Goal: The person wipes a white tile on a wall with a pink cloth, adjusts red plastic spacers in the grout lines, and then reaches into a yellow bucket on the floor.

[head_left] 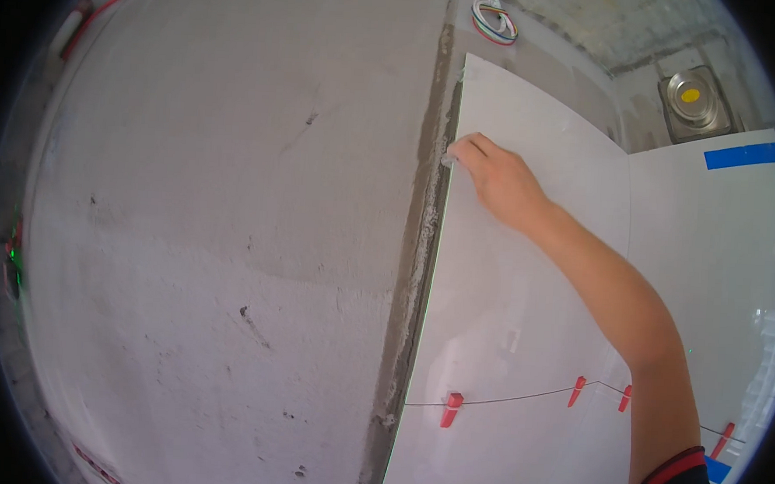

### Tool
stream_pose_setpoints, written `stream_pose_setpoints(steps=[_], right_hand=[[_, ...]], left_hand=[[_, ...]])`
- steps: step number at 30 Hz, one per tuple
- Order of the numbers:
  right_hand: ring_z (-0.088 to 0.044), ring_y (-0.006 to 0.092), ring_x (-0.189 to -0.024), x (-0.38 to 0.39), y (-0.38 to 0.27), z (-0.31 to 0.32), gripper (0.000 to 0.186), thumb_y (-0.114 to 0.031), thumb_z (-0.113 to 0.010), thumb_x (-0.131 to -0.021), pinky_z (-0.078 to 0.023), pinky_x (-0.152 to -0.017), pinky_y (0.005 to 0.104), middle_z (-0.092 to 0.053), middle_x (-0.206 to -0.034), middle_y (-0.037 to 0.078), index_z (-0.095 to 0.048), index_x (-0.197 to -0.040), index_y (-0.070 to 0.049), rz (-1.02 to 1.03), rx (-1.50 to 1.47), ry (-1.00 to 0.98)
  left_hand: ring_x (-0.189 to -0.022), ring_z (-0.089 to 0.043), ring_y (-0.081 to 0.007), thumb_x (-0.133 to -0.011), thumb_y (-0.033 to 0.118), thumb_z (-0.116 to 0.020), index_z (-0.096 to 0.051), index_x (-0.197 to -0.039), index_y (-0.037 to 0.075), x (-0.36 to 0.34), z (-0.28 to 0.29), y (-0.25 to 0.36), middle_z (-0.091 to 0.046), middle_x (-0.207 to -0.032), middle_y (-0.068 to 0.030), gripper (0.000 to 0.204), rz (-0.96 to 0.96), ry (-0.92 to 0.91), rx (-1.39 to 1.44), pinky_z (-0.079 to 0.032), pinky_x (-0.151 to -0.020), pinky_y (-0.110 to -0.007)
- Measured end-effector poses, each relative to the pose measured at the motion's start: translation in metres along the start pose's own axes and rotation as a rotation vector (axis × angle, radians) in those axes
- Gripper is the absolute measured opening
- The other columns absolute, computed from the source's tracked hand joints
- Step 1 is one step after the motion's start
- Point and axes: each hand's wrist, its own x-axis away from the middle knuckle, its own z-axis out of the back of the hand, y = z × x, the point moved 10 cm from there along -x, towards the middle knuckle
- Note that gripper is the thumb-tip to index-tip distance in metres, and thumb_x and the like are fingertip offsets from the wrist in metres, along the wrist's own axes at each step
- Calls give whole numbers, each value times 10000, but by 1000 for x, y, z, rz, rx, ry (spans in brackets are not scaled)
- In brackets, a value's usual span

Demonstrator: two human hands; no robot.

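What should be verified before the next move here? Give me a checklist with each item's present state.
1. Right hand at the left edge of the white panel: ok, it is there.
2. Small pale thing at that hand: cannot tell what it is, though it appears pinched.
3. Left hand placed safely: cannot tell, it is out of view.
4. Rough grey band beside the panel smooth: not ok, the surface is ragged.
5. Red wedges along the thin joint line: ok, four show; tightness cannot tell.
6. Coiled wires clear of the panel: ok, they hang above its top edge.
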Motion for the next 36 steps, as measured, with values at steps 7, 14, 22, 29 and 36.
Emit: stream_pose_setpoints(steps=[7, 14, 22, 29, 36], right_hand=[[-629, 324, -941, 1, 2, -21, 302, 57, -543, -817, -529, -809, 407, -664, -1032, 109, -616, -1084, -64, 118, 74, -133], [-609, 276, -1007, 4, -20, -19, 207, -5, -541, -818, -514, -853, 374, -655, -1039, 72, -589, -1007, -73, 293, 111, -194], [-597, 282, -919, -1, -23, -21, 134, -8, -544, -810, -507, -802, 391, -607, -879, 81, -581, -928, -61, 323, 145, -323], [-613, 316, -926, -16, -27, -38, 143, -37, -528, -843, -513, -799, 430, -621, -903, 109, -625, -943, -70, 273, 207, -539], [-623, 296, -944, -6, -31, -45, 170, -26, -516, -858, -518, -814, 422, -629, -923, 89, -633, -971, -73, 292, 261, -563]], left_hand=[[-764, -568, -162, -952, 222, -592, -566, -1006, 95, -18, 23, -36, -597, -890, -45, 140, 114, 28, 316, -472, -578, -262], [-740, -576, -165, -923, 202, -611, -578, -991, 103, -11, 18, -44, -608, -861, -52, 124, 222, 7, 560, -468, -542, -253], [-601, -538, -149, -936, 212, -588, -579, -966, 81, -14, 26, -53, -590, -763, -76, 134, 203, 48, 423, -428, -482, -260], [-643, -541, -153, -936, 180, -575, -581, -975, 60, -1, 35, -46, -582, -753, -73, 126, 144, 217, 228, -432, -529, -251], [-641, -514, -139, -927, 178, -580, -600, -924, 60, 24, 39, -26, -574, -749, -46, 120, 11, 187, 70, -413, -570, -246]])
